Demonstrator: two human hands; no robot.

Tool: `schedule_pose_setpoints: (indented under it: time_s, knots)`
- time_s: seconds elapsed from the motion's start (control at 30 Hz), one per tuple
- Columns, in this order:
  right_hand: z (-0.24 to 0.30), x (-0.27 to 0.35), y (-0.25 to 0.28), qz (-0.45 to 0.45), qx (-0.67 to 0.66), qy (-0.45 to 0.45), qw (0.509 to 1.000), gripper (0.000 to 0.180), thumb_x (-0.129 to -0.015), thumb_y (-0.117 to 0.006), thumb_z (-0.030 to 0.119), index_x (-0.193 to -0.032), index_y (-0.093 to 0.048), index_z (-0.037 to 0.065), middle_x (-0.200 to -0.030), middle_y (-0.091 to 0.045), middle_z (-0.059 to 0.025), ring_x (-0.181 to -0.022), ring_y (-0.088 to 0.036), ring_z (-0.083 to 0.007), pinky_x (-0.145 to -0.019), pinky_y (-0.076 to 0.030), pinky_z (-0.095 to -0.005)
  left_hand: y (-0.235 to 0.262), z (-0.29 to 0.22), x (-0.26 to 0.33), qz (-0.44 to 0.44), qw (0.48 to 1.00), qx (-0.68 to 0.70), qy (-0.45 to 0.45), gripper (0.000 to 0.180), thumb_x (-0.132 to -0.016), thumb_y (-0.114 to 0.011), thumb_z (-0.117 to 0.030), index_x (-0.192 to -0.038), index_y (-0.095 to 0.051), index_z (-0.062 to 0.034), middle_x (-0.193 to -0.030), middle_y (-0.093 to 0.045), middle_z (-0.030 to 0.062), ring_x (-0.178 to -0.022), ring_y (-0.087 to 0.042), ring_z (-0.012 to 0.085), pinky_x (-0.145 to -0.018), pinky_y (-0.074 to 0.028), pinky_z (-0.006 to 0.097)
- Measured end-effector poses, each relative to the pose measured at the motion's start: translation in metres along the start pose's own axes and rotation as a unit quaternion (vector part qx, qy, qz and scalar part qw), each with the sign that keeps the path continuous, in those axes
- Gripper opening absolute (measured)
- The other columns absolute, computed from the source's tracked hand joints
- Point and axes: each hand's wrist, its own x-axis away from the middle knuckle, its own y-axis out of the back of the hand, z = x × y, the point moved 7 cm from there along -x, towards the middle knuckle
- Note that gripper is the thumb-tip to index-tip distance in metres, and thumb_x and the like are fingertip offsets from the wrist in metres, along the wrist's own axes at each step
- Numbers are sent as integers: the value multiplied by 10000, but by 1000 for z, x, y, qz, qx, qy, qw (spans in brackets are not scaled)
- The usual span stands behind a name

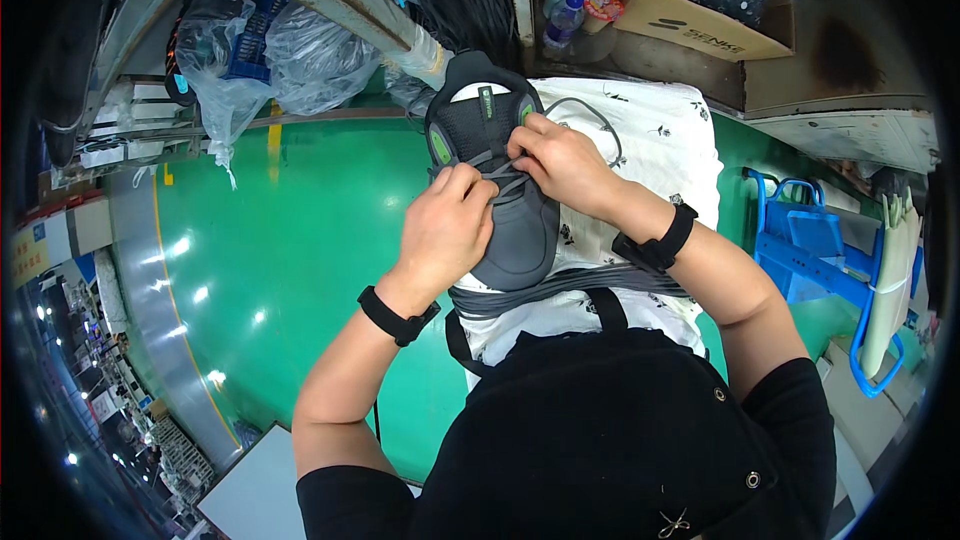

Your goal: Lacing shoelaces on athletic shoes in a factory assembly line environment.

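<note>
A dark grey shoe [517, 235] with green accents lies in front of me, its toe pointing toward my body. Grey shoelaces [497, 167] cross over its tongue. On the left of the lacing, my left hand [447, 225] is closed, with fingertips pinched at the lace. My right hand [568, 162] pinches the lace from the right side, near the eyelets. A loose grey lace end [600, 112] loops out past the right hand. Beneath the shoe is white patterned cloth [680, 140], with a bundle of grey laces [570, 280] lying across it.
Behind the shoe hang many dark laces [460, 0] beside a metal frame. Plastic bags [320, 55] hang at the far left. A bottle [565, 20] and a cardboard box [700, 30] stand at the back right. A blue metal rack [815, 240] is at right.
</note>
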Motion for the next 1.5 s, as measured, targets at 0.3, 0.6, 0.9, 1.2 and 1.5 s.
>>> schedule_pose_setpoints:
  time_s: [0.3, 0.6, 0.9, 1.2, 1.5]
  knots:
    - [0, -1, -1, 6, -2, 4, 1000, 116, -806, -638, 51, -891, -560, 65, -866, -536, -103, -750, -591, -323, -643, -470, -413, -9, 5, -20, 85, 996, 2, 5, 162, -696, -756, -121, -753, -622, -52, -763, -531, 69, -793, -568, 254, -654, -464, 385]
    - [-5, -4, -3, 35, -2, -3, 999, 118, -802, -644, 60, -891, -566, 59, -885, -539, -113, -792, -591, -337, -667, -472, -426, -23, 22, -24, 142, 972, 138, 125, 104, -767, -710, -89, -798, -638, -21, -745, -500, 77, -697, -536, 225, -617, -420, 340]
    - [-12, 16, 10, -7, -189, -9, 982, 132, -815, -650, 22, -931, -590, 44, -886, -563, -88, -742, -578, -263, -668, -472, -344, -13, 7, -16, 84, 986, 87, 117, 58, -787, -667, -62, -799, -620, -30, -798, -541, 77, -754, -570, 248, -654, -436, 362]
    - [4, 46, 0, -25, -85, 29, 996, 113, -786, -654, -19, -887, -606, 3, -846, -573, -118, -730, -589, -303, -640, -477, -358, -15, 14, -17, 20, 986, 53, 158, 102, -789, -688, -123, -772, -635, -37, -780, -548, 91, -668, -579, 271, -617, -454, 382]
    - [11, 51, -12, 67, -50, -54, 995, 95, -804, -654, 52, -845, -573, 26, -792, -586, -118, -693, -603, -289, -625, -485, -359, -23, 11, -19, 68, 992, 26, 101, 105, -771, -687, -132, -755, -632, -44, -803, -548, 96, -812, -576, 296, -699, -462, 408]
